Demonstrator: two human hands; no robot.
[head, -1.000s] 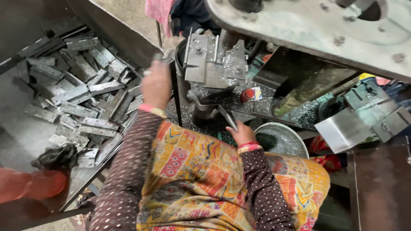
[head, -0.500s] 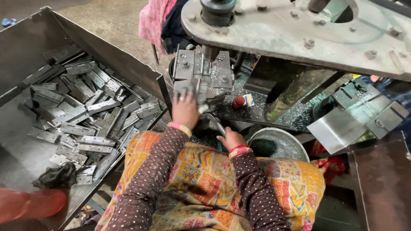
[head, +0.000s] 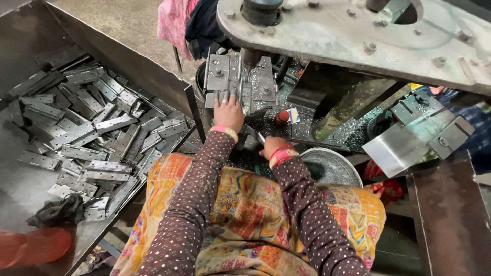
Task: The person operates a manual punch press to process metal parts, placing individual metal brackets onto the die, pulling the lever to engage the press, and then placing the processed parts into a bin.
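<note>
The left hand (head: 228, 113) is reaching up to the grey press die block (head: 240, 82), its fingers lying spread over the block's lower front edge and touching metal, not clamped on anything. The block is sitting upright under the round ram (head: 261, 11), its long axis running left to right. The right hand (head: 270, 145) is curling closed on a thin metal rod (head: 257, 137) that is slanting up-left toward the block. Room is tight: the bin wall (head: 153, 76) is standing just left, a round steel bowl (head: 332, 166) just right. Flat hinge plates (head: 87, 133) are lying heaped in the bin.
</note>
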